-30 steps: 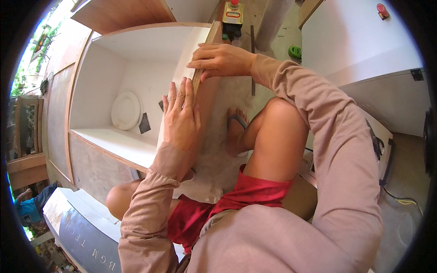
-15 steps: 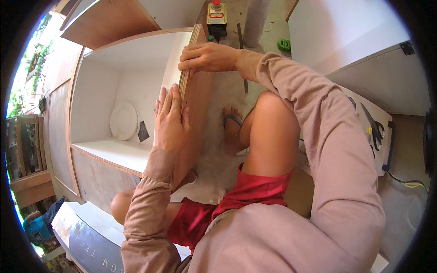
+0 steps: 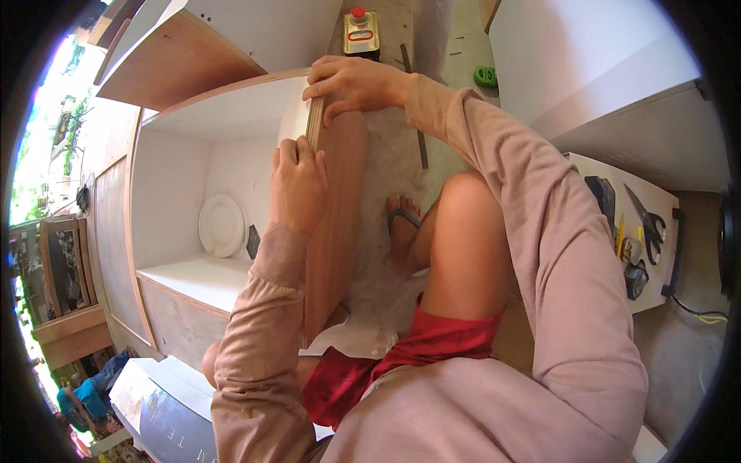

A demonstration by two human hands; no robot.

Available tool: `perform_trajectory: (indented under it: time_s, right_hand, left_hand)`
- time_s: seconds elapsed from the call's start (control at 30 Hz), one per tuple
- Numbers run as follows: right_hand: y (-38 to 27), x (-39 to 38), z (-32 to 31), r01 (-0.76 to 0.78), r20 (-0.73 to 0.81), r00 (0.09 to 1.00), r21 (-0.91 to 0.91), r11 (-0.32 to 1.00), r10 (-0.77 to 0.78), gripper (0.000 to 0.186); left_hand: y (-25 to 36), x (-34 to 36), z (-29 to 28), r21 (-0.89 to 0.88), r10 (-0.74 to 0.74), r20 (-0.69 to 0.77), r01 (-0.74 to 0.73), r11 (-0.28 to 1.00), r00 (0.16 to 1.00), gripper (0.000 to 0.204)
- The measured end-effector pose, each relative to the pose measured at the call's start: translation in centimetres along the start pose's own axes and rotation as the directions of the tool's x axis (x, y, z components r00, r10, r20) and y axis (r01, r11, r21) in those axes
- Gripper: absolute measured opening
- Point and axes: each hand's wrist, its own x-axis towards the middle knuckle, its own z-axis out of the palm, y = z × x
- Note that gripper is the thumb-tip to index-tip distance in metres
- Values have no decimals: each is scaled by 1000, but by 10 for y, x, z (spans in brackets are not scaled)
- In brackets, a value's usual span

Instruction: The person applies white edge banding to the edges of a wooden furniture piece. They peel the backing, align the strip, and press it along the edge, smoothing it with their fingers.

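A plywood panel (image 3: 333,224) stands on edge at the right side of an open white cabinet (image 3: 170,177). Its outer face is reddish-brown, its inner face white, and the layered edge faces up. My left hand (image 3: 299,193) has its fingers bent over that edge, the thumb on the brown side. Farther along, at the panel's far corner, my right hand (image 3: 359,83) pinches the edge between fingers and thumb. Both hands hide parts of the edge. Inside the cabinet, a white plate (image 3: 222,225) leans upright near a small dark flat piece (image 3: 253,241).
A can with a red cap (image 3: 360,35), a dark metal strip (image 3: 415,108) and a green tape measure (image 3: 485,76) are on the floor ahead. At right, scissors (image 3: 648,220) and small tools lie on a white surface. Another cabinet (image 3: 193,54) stands far left.
My left hand has gone from lying flat with straight fingers to curling them over the edge. My right thumb now shows on the brown face. The view has shifted slightly.
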Motion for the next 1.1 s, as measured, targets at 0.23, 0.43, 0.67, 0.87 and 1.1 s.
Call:
perform_trajectory:
  time_s: [0.23, 0.43, 0.67, 0.87, 1.1]
  right_hand:
    - [2, -7, 13, 119, -100, 987, -72, 990, -126, 50]
    - [4, -8, 13, 85, -117, 990, 7, 996, -84, 54]
    - [-5, -1, 1, -167, -253, 948, 130, 977, 196, 79]
    - [14, 11, -19, -290, 24, 955, 288, 913, 296, 59]
    - [21, 15, -21, -303, 68, 953, 263, 916, 295, 61]
  left_hand:
    - [4, -3, 2, 85, 52, 9, -53, 995, 999, 40]
    - [1, 1, 6, 21, 55, -32, -55, 998, 998, 49]
    - [7, 11, 13, 31, -19, -60, 21, 999, 998, 45]
    - [8, 17, 15, 35, -26, -89, 29, 999, 996, 33]
    - [5, 16, 22, 52, 23, -137, -16, 999, 990, 35]
